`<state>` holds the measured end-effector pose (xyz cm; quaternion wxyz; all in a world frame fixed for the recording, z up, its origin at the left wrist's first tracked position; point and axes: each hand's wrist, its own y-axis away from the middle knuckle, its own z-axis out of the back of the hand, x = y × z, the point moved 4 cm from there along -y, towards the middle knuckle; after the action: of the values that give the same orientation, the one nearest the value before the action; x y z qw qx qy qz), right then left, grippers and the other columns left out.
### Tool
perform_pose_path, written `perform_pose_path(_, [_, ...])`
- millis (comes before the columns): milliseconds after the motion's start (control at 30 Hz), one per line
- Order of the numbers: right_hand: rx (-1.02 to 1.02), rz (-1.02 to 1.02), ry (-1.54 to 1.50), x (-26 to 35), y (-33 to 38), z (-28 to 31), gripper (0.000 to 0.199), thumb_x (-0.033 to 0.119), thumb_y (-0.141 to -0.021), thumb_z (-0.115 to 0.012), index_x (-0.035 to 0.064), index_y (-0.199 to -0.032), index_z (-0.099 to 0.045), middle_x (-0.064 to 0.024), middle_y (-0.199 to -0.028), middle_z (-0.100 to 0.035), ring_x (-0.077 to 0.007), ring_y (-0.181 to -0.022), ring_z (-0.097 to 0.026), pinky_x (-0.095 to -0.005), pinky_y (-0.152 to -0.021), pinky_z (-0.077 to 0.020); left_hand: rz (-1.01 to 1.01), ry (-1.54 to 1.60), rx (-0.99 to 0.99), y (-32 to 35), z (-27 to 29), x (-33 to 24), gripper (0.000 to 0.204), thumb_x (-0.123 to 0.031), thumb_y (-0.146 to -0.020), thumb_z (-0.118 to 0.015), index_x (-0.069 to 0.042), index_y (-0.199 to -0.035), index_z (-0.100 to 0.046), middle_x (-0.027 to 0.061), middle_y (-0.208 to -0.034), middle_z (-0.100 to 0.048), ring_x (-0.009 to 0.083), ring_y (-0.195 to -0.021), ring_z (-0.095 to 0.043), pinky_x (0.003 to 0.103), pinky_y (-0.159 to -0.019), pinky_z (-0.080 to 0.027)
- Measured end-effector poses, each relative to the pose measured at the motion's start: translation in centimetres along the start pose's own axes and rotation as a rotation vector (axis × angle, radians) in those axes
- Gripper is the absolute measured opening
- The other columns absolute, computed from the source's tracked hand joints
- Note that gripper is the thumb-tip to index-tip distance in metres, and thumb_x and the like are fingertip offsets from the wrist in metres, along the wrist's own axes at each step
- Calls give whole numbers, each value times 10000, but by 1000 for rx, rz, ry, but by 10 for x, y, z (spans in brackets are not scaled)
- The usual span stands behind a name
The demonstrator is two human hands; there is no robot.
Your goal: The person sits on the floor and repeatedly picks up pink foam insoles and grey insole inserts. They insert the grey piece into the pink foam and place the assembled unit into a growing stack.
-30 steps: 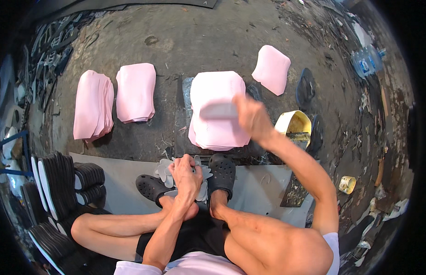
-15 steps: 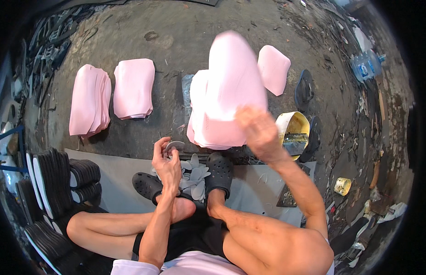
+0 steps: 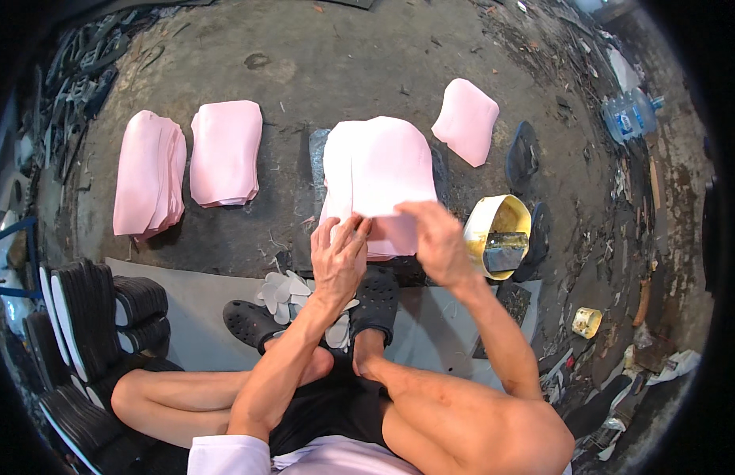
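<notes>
A stack of pale pink sheets (image 3: 393,237) with rounded ends lies in front of me. The top pink sheet (image 3: 383,162) has its near edge raised a little off the stack. My right hand (image 3: 443,241) pinches that edge at its right corner between thumb and fingers. At the left end of the same edge is my left hand (image 3: 338,257), closed with bent fingers on the sheet; whether a small grey piece is still under them is hidden. Grey oval pieces (image 3: 282,291) lie in a loose pile between my shoes, just below my left hand.
Two more pink stacks, a left one (image 3: 148,174) and another (image 3: 225,154), lie on the floor, with a single pink sheet (image 3: 466,123) at right. A yellowish tub (image 3: 477,241) holds a dark block. Black soles (image 3: 87,317) are piled at left. A water bottle (image 3: 630,115) lies far right.
The top sheet, swung upright in my right hand before, has come down onto the stack. My left hand, with a grey oval piece in it earlier, has moved up and right to the sheet's edge.
</notes>
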<state>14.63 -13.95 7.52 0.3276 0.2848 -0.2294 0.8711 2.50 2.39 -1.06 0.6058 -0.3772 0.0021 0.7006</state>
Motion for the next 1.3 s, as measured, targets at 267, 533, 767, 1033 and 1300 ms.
perform_pose_path(267, [101,-17,116,12,14,-35,430,64,-966,-705,-2,-1390,-708,-171,-1412,-713,-394,-1322,-660,-547,-1215,-463,36,85,111,7,4,7,264,-79,-891,-877,-44,-1151,-849,133,-1345,-762,383,-1267,-666,533,-1122,-498])
perform_pose_path(533, [131,92,122,-11,-10,-36,402,151,-1080,-682,-2,-1448,-731,-211,-1280,-783,-357,-1279,-729,-512,-1159,-516,117,124,21,-1,9,4,365,-113,-942,-897,-119,-1306,-870,164,-1363,-706,375,-1145,-670,502,-1036,-546])
perform_pose_path(767, [179,-447,-189,-7,-55,14,349,228,-1196,-584,-34,-1367,-738,-225,-904,-738,-216,-782,-679,-392,-799,-589,205,177,76,-19,3,11,392,-112,-960,-892,-146,-1350,-879,153,-1282,-649,316,-1027,-619,442,-892,-567])
perform_pose_path(1033, [47,-38,5,-1,-12,-44,310,21,-1051,-631,7,-1323,-781,-220,-1270,-791,-427,-1210,-705,-526,-1094,-545,213,178,86,-20,-5,14,396,-105,-953,-892,-162,-1345,-882,136,-1226,-605,292,-1011,-586,432,-869,-557])
perform_pose_path(1300, [108,-187,-133,-13,-21,-37,300,32,-1058,-641,20,-1326,-775,-201,-1236,-779,-406,-1220,-682,-511,-1083,-533,242,218,86,-21,-4,12,375,-86,-943,-899,-121,-1316,-881,143,-1243,-625,286,-1021,-592,426,-887,-555])
